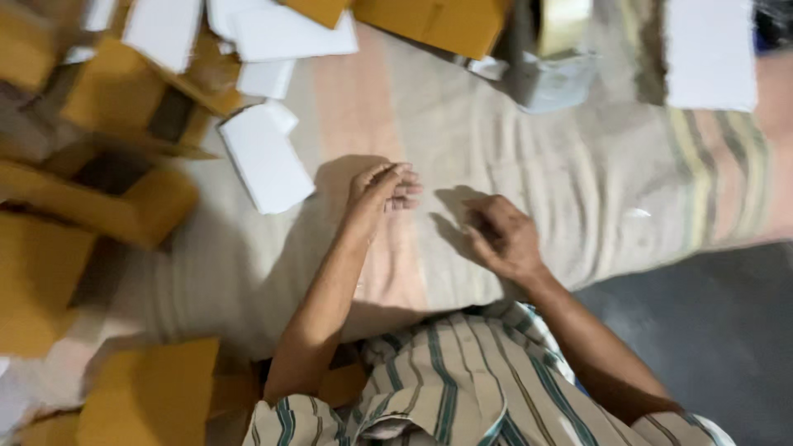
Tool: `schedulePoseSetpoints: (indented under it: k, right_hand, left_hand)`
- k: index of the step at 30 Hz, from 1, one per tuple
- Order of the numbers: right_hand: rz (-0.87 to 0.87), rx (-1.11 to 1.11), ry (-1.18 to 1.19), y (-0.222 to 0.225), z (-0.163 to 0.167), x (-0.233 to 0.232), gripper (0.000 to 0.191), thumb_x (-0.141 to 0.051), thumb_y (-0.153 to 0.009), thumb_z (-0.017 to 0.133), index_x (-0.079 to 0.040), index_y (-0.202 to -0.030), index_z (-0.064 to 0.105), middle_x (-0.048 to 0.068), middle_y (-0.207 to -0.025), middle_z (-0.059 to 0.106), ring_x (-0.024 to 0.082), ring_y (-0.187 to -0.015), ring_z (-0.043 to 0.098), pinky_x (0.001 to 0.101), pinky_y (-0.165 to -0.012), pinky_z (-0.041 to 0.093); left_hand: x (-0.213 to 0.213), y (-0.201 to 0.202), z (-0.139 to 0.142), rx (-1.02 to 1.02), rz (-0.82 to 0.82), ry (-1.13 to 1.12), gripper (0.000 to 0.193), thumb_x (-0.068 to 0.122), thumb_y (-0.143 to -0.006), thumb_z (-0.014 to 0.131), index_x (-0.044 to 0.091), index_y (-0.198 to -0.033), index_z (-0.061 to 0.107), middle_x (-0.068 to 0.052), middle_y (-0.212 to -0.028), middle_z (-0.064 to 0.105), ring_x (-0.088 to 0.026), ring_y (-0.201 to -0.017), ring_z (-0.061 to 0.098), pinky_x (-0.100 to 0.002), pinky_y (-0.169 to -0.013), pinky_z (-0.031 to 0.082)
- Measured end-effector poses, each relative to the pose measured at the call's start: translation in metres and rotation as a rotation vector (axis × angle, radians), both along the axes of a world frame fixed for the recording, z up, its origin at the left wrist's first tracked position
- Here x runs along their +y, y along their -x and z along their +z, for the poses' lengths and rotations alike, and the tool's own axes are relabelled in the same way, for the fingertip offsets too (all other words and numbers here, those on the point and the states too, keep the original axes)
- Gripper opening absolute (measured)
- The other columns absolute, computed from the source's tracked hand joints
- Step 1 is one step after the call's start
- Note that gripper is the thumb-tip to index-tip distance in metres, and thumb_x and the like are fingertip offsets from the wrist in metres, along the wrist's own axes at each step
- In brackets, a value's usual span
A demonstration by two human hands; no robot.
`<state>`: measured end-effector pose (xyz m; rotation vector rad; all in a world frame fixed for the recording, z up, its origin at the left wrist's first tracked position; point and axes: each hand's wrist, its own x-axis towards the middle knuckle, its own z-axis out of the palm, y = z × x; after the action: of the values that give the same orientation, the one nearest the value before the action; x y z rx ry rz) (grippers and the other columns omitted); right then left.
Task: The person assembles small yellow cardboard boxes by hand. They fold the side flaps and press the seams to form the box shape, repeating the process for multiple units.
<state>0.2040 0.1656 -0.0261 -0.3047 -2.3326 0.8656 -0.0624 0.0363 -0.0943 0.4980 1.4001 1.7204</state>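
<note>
My left hand (pixel 382 192) hovers over a striped cloth mat (pixel 529 173), fingers curled loosely with nothing visible in them. My right hand (pixel 502 235) is beside it, a short gap to the right, fingers bent inward and empty as far as the blur lets me see. A white card (pixel 264 157) lies on the mat just left of my left hand. My striped shirt (pixel 462 388) fills the bottom of the view.
Several yellow-brown cardboard boxes (pixel 107 190) are heaped along the left side and at the top (pixel 446 23). More white cards (pixel 289 33) lie at the top left, another white sheet (pixel 710 54) at top right. Dark floor (pixel 710 330) shows at lower right.
</note>
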Motion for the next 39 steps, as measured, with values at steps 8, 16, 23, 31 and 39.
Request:
schedulePoseSetpoints:
  k: [8,16,23,31,39]
  right_hand:
    - [-0.044,-0.050,-0.221,0.006,0.006,-0.007,0.037,-0.026,-0.090,0.075,-0.003,-0.117,0.068,0.014,-0.104,0.066,0.028,-0.084,0.068,0.0386,-0.073,0.059]
    - [-0.028,0.023,-0.273,0.008,0.008,-0.003,0.042,-0.022,-0.084,0.075,-0.001,-0.119,0.066,0.014,-0.107,0.065,0.033,-0.091,0.069,0.0397,-0.077,0.059]
    - [-0.033,0.028,-0.163,0.004,-0.002,-0.004,0.029,-0.015,-0.091,0.069,-0.002,-0.116,0.065,0.015,-0.107,0.065,0.032,-0.092,0.069,0.0400,-0.081,0.059]
    - [-0.124,0.130,-0.070,0.003,0.001,-0.010,0.025,-0.005,-0.095,0.061,0.001,-0.119,0.060,0.020,-0.108,0.063,0.035,-0.094,0.066,0.0428,-0.081,0.055]
    - [-0.223,0.178,0.063,0.000,0.003,-0.018,0.022,-0.007,-0.098,0.057,0.001,-0.118,0.063,0.017,-0.108,0.065,0.030,-0.095,0.067,0.0391,-0.084,0.056]
  left_hand:
    - [0.152,0.006,0.078,-0.634,0.047,-0.236,0.076,0.050,-0.090,0.067,-0.009,-0.132,0.046,-0.033,-0.132,0.058,-0.042,-0.119,0.065,-0.054,-0.105,0.057]
    - [0.259,0.002,0.100,-0.528,0.241,-0.215,0.068,0.047,-0.079,0.085,-0.005,-0.117,0.061,-0.012,-0.089,0.059,-0.020,-0.074,0.062,-0.035,-0.065,0.060]
    - [0.209,-0.025,0.111,-0.657,0.093,-0.478,0.038,0.028,-0.095,0.069,-0.006,-0.110,0.060,-0.018,-0.093,0.069,-0.029,-0.088,0.071,-0.044,-0.078,0.066]
    - [0.065,-0.001,0.100,-0.408,-0.155,-0.355,0.036,0.021,-0.102,0.065,-0.004,-0.127,0.058,-0.024,-0.108,0.072,-0.029,-0.090,0.074,-0.043,-0.080,0.065]
    - [-0.034,0.061,0.090,0.153,0.193,0.217,0.035,0.027,-0.099,0.060,0.002,-0.122,0.067,-0.005,-0.107,0.073,-0.020,-0.089,0.074,-0.037,-0.068,0.065]
